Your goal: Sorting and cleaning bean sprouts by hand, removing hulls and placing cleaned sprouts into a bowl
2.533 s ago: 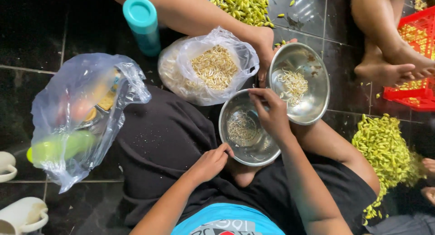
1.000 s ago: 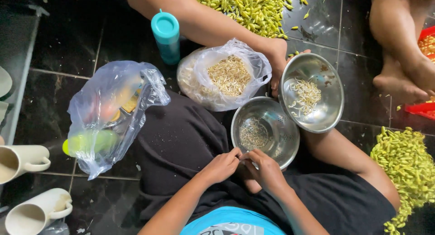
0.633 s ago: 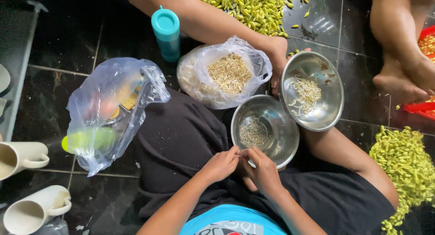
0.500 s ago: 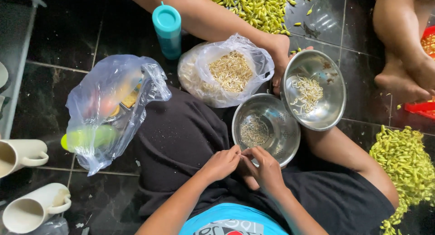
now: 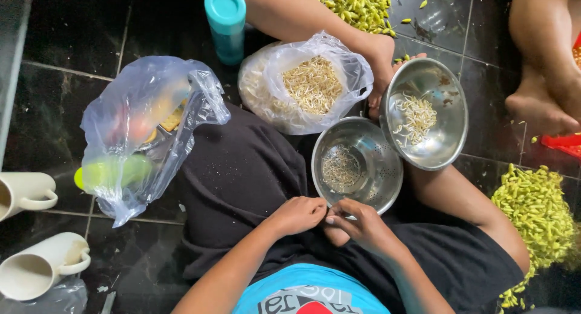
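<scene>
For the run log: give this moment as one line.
left hand and right hand together, fingers pinching something small | beside colander | sprout bowl beyond

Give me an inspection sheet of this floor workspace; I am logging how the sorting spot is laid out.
Surface: dark tiled floor, light specks.
Job's things: steel colander with a few sprouts; steel bowl with pale sprouts; clear bag of sprouts.
Clutter: teal bottle; plastic bag of mixed items; two cream mugs; yellow-green pod piles.
Hands: left hand and right hand pinch together at the colander's near rim; what they hold is too small to tell.
Cables: nothing seen.
Surroundings: another person's foot, red basket edge.
</scene>
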